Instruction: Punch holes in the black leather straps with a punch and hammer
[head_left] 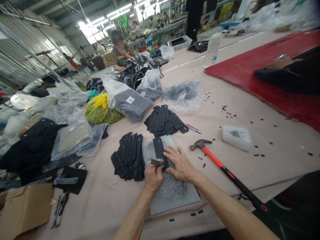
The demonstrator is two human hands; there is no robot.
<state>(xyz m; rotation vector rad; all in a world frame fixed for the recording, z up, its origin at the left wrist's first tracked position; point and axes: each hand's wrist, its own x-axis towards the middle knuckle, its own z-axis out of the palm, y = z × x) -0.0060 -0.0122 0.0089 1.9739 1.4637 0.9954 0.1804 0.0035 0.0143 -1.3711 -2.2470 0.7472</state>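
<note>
Head view: one black strip [158, 146] is laid on one grey board [172, 200] at the table's [100, 186] near edge, pressed by the right hand [181, 163], fingers spread; one metal tool [155, 162], clamped in the left hand [153, 176], is held over it. Two strip piles [128, 156] are set by the board's left and far edges, one hammer [228, 173] beyond its right. Handwriting on one clear bag [183, 95] cannot be read. Ceiling lights [120, 14] are seen behind.

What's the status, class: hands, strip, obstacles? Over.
Left hand grips metal tool. Right hand spread, touching black strip. Strip on grey board. Hammer right of board, not blocking.
</note>
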